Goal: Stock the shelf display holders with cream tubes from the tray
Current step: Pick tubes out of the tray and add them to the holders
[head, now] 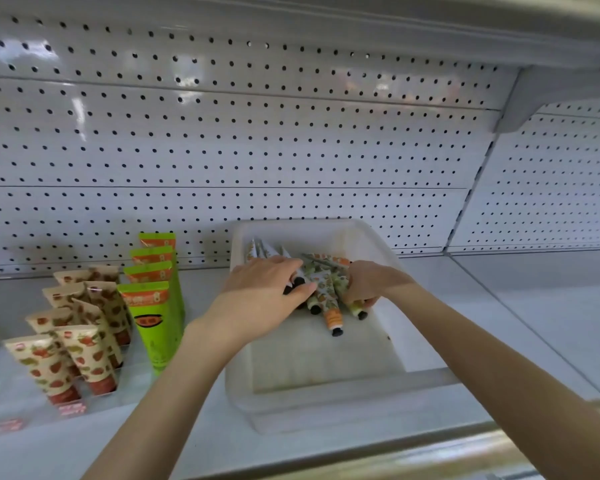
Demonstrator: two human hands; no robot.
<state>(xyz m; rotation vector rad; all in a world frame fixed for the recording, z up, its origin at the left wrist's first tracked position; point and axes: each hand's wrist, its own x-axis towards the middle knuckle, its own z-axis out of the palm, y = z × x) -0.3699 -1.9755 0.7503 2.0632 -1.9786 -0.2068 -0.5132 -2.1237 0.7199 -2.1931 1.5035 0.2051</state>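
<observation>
In the tray (293, 405), our right hand (368, 285) curls round several tubes (330, 301); our left hand (265, 289) rests on others, fingers straight.

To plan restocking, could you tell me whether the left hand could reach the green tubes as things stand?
Probably yes: the left hand is at the tray, with nothing between it and the green tubes.

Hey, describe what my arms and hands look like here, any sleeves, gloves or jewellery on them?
The left forearm and right forearm are bare to the frame edge, no sleeves in view. The left hand and right hand wear no gloves; no rings, watch or bracelet show on the visible fingers or wrists.
</observation>
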